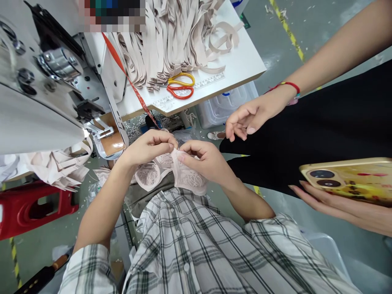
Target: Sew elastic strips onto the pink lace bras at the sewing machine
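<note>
A pale pink lace bra (190,177) hangs between my two hands, just above my lap. My left hand (153,145) pinches its upper edge, fingers curled. Close beside it, my right hand (203,159) grips the same edge, the thumb lying on the fabric. One moulded cup (147,176) shows below my left hand, and lace panels show below my right. The fingertips hide part of the edge they hold.
A sewing machine (58,65) stands at left. On the white table (245,61) lie many beige straps (171,36) and scissors (180,85). At right, another person's hand (251,116) reaches in; their other hand holds a phone (352,179). A red stool (30,208) stands lower left.
</note>
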`<state>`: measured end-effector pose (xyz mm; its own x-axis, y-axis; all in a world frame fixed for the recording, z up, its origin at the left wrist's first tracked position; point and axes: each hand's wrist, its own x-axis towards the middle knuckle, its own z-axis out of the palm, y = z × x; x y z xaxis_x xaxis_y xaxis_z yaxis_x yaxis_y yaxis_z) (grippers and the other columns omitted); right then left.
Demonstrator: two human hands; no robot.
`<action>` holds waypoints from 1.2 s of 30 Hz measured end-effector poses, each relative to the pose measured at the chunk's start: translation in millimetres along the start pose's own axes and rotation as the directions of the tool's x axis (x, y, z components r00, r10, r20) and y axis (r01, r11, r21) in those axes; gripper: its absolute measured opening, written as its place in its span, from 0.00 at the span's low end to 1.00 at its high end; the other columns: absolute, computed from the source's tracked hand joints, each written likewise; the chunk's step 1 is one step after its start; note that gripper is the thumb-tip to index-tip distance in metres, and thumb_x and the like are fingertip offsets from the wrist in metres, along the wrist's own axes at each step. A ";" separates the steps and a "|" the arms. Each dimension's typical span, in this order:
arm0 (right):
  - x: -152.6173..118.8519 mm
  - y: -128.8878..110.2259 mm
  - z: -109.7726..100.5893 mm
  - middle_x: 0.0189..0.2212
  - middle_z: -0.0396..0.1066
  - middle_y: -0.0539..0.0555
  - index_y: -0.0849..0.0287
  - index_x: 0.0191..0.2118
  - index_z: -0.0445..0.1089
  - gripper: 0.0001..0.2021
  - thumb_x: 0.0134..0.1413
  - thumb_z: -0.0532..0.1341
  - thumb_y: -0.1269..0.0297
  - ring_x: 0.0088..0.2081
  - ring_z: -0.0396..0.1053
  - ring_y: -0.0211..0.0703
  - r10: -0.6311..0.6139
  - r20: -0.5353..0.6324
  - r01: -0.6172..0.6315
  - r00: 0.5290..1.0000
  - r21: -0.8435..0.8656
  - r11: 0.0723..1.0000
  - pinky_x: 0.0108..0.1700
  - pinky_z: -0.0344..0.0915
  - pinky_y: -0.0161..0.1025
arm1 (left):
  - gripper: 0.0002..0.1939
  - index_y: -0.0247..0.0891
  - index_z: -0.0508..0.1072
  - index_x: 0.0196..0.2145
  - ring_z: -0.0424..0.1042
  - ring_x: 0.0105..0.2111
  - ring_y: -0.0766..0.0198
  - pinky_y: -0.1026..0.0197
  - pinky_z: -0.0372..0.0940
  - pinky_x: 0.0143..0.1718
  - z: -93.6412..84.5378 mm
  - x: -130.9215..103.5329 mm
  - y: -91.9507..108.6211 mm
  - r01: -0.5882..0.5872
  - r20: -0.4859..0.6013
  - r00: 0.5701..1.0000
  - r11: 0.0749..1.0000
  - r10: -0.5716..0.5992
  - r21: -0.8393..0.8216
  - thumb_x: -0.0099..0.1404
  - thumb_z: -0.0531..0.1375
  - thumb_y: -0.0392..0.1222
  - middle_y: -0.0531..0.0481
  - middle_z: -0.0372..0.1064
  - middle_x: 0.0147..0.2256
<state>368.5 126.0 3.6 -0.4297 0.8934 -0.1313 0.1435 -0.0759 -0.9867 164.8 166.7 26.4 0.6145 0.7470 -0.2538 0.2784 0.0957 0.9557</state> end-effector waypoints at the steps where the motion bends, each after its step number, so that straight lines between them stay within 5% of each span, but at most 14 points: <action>1: 0.0 0.2 0.0 0.27 0.68 0.48 0.59 0.31 0.71 0.06 0.56 0.61 0.64 0.29 0.62 0.35 0.000 0.000 0.000 1.000 0.007 1.000 0.30 0.58 0.34 | 0.08 0.35 0.75 0.28 0.60 0.25 0.69 0.65 0.57 0.28 0.1 0.3 -0.2 0.001 0.001 1.000 1.000 -0.001 0.001 0.60 0.58 0.40 0.54 0.65 0.25; 31: 2.2 7.7 3.2 0.25 0.63 0.46 0.61 0.29 0.68 0.06 0.56 0.61 0.66 0.28 0.57 0.32 -0.029 -0.026 0.031 0.999 0.102 0.994 0.29 0.54 0.32 | 0.09 0.36 0.75 0.26 0.61 0.23 0.68 0.64 0.56 0.24 5.1 2.6 1.8 0.036 -0.059 0.998 0.999 -0.035 0.013 0.59 0.58 0.41 0.53 0.66 0.23; 34: 2.9 10.1 3.6 0.25 0.64 0.47 0.60 0.30 0.69 0.06 0.56 0.61 0.65 0.27 0.57 0.32 -0.001 -0.052 0.007 0.999 0.112 0.994 0.28 0.54 0.33 | 0.07 0.37 0.76 0.34 0.68 0.30 0.64 0.62 0.64 0.34 16.1 -2.8 -1.7 -0.024 -0.236 0.970 0.993 0.050 0.111 0.62 0.58 0.40 0.50 0.72 0.32; 36: 3.9 11.3 4.2 0.25 0.64 0.47 0.60 0.30 0.70 0.06 0.56 0.62 0.64 0.26 0.57 0.33 0.021 -0.091 -0.011 0.996 0.115 0.993 0.28 0.54 0.33 | 0.08 0.39 0.74 0.41 0.70 0.41 0.61 0.58 0.64 0.47 30.0 -10.5 -5.2 -0.058 -0.501 0.845 0.963 0.187 0.263 0.63 0.60 0.39 0.48 0.72 0.40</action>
<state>364.7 126.8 -8.4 -0.3438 0.9281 -0.1432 0.0452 -0.1360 -0.9897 179.0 138.6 19.6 0.2016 0.9787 0.0393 0.4267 -0.1239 0.8958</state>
